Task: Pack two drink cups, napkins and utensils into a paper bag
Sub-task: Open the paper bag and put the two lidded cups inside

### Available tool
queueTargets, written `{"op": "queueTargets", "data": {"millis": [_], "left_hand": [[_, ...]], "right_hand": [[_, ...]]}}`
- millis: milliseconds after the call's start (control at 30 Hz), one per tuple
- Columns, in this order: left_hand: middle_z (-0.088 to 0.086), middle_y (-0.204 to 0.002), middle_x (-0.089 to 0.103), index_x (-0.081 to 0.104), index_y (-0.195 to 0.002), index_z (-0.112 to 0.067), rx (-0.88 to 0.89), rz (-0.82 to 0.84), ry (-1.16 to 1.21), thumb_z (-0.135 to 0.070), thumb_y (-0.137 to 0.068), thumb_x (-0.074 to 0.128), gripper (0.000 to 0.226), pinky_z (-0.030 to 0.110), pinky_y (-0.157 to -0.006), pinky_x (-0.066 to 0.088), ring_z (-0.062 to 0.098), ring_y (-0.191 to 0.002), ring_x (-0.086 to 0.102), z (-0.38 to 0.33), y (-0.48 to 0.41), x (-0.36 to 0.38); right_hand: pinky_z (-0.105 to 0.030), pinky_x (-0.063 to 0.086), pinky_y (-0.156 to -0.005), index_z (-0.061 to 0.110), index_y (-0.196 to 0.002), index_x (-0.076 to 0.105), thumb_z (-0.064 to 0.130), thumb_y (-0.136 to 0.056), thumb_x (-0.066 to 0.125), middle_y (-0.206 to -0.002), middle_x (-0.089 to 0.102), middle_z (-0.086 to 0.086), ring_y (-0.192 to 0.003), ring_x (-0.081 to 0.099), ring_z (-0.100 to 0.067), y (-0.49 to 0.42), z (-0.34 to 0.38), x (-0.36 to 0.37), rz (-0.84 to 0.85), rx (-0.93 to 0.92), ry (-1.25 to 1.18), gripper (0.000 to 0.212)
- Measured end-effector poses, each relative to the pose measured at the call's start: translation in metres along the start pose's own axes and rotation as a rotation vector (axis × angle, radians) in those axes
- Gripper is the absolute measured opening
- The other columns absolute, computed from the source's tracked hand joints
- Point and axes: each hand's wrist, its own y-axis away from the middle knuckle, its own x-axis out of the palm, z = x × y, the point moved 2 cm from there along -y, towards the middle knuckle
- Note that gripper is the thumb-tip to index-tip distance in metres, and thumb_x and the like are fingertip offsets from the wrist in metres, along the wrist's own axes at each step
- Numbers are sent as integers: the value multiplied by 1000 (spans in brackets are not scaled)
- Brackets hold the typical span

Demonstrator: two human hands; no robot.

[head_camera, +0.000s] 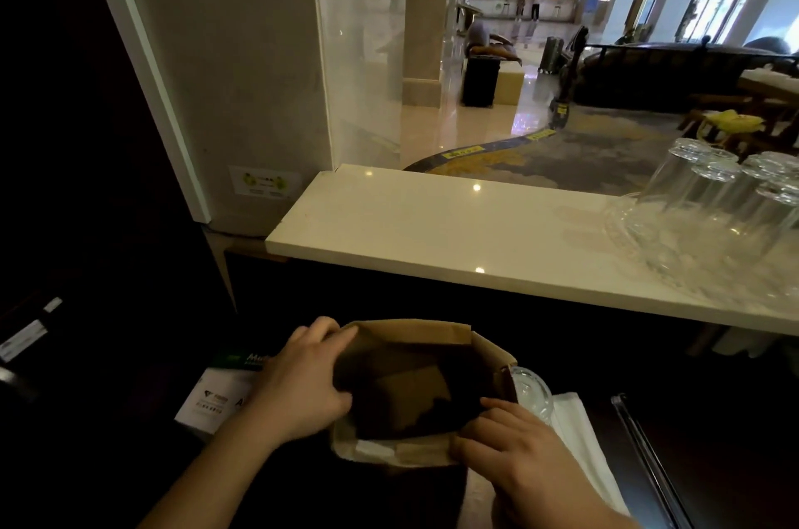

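A brown paper bag (432, 331) stands upright with its mouth spread wide on the dark lower counter in front of me. My left hand (302, 381) grips the bag's left rim, fingers curled over the edge. My right hand (514, 450) holds the near right rim. The inside of the bag is dark and I cannot tell what lies in it. A clear drink cup (529, 392) stands just right of the bag, partly hidden by its wall. White napkins (579, 433) lie to the right of my right hand.
A white marble bar top (432, 226) runs above and behind the bag, with several upturned glasses (709, 204) on its right end. A printed white card (216, 394) lies left of the bag. A dark metal strip (644, 450) sits at the far right.
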Motion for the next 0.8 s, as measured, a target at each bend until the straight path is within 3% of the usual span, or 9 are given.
{"op": "queueTargets", "data": {"millis": [100, 200, 300, 400, 533, 667, 733, 800], "left_hand": [[-24, -141, 6, -4, -141, -52, 62, 205, 52, -65, -49, 65, 116, 40, -90, 49, 6, -122, 19, -1, 9, 1], [-30, -142, -6, -10, -144, -49, 117, 270, 118, -71, -49, 71, 127, 37, -105, 39, -1, -126, 9, -8, 13, -3], [-40, -138, -14, -9, -146, -48, 133, 295, 210, -84, -44, 71, 135, 28, -105, 30, -7, -124, 4, -16, 17, -5], [-44, -136, -22, -19, -142, -53, 173, 280, 189, -92, -35, 65, 141, 29, -104, 30, -6, -129, 1, -19, 22, -1], [-39, -141, -28, -24, -141, -51, 180, 248, 132, -90, -37, 66, 142, 32, -104, 27, -7, -128, -5, -20, 26, 3], [-36, -143, -24, -19, -144, -48, 171, 219, 173, -96, -59, 46, 118, 38, -107, 29, -3, -135, -2, -21, 25, 5], [-31, -146, -21, -20, -143, -49, 166, 169, 145, -85, -65, 51, 112, 38, -106, 32, 4, -139, 1, -22, 27, 8], [-27, -148, -20, -24, -141, -51, 166, 152, 111, -79, -57, 62, 123, 37, -104, 34, 2, -137, 0, -23, 29, 10]], "right_hand": [[-37, 58, -90, 29, -81, 76, 13, -68, 85, -75, 69, 11, -73, 69, -5, 10, 1, 1, 34, 59, 35, 22], [-41, 57, -92, 26, -84, 79, 8, -51, 94, -79, 72, 10, -78, 71, -6, 21, -2, 4, 63, 160, 35, 40], [-38, 44, -105, 25, -93, 79, 9, -66, 79, -89, 74, 9, -91, 72, -9, 29, -4, 8, 22, 171, 60, 32], [-42, 38, -106, 23, -102, 77, 16, -79, 57, -96, 75, 7, -101, 71, -16, 30, -3, 12, 9, 173, 81, 31], [-50, 41, -110, 26, -115, 72, 24, -72, 76, -110, 72, 9, -117, 64, -19, 33, -3, 17, 67, 221, 55, 43], [-50, 39, -108, 30, -117, 70, 40, -76, 68, -115, 70, 13, -125, 58, -19, 38, -4, 14, 70, 219, 19, 43], [-51, 47, -104, 31, -114, 71, 40, -76, 65, -113, 70, 15, -124, 57, -19, 38, -2, 11, 62, 228, 9, 39], [-51, 50, -101, 29, -112, 73, 39, -76, 62, -117, 69, 13, -126, 56, -21, 37, 1, 8, 40, 242, -10, 38]]}}
